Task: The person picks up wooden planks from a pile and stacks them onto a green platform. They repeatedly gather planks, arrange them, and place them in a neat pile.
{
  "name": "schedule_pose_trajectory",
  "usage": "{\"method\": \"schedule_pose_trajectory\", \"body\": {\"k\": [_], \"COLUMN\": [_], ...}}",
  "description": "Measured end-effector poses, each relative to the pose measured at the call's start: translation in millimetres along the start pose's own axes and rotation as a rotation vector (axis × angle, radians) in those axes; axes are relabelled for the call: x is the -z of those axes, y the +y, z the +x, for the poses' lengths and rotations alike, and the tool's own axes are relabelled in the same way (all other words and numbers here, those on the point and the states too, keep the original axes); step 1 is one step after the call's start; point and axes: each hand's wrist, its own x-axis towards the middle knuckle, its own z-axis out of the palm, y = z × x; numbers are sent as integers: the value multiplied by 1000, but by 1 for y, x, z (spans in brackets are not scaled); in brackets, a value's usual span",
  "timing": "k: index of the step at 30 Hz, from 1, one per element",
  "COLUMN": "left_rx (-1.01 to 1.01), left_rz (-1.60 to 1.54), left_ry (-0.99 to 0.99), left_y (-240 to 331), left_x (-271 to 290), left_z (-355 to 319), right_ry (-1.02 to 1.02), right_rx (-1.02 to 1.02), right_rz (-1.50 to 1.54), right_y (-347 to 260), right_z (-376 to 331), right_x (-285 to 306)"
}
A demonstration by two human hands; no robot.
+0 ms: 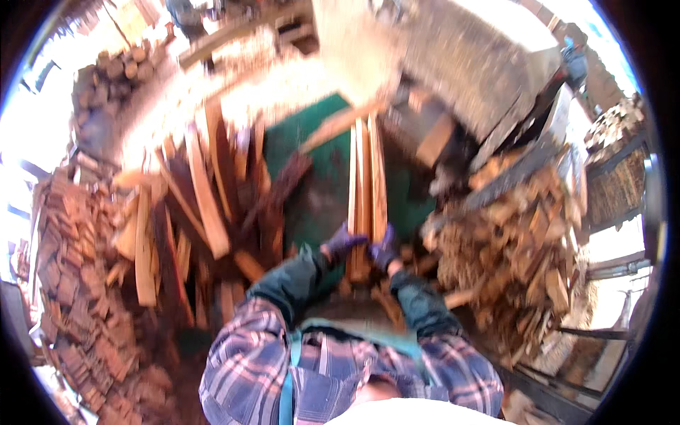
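Note:
Several long, pale split wood strips stand side by side in front of me, their far ends reaching out over a green surface. My left hand, in a purple glove, is closed round the near end of the strips from the left. From the right, my right hand, gloved alike, grips the same end. The thumbs point toward each other across the wood. Motion blur hides the finer finger detail. Another plank slants across near the strips' far end.
Loose long split pieces lean in a heap on the left, with a tall stack of split wood beyond. On the right stands a pile of rough pieces. Round logs are stacked at the far left. Sawdust covers the ground ahead.

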Motion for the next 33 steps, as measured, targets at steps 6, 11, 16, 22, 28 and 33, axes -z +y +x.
{"method": "schedule_pose_trajectory", "body": {"k": [6,11,16,22,28,33], "left_rx": [260,369,251,226,230,169], "left_rz": [-351,-391,-390,-167,-134,-67], "left_ry": [314,289,349,488,477,498], "left_y": [22,53,56,48,31,33], "left_x": [-3,4,14,47,65,66], "left_z": [-93,-145,-139,-103,-112,-113], "right_ry": [-286,-371,-200,130,111,112], "right_rx": [-125,-420,-271,-127,-13,54], "right_rz": [698,1018,803,-196,-225,149], "right_y": [2,-14,-16,-4,7,4], "right_z": [-79,-109,-117,-108,-95,-93], "right_x": [-17,-28,-39,-9,47,52]}}
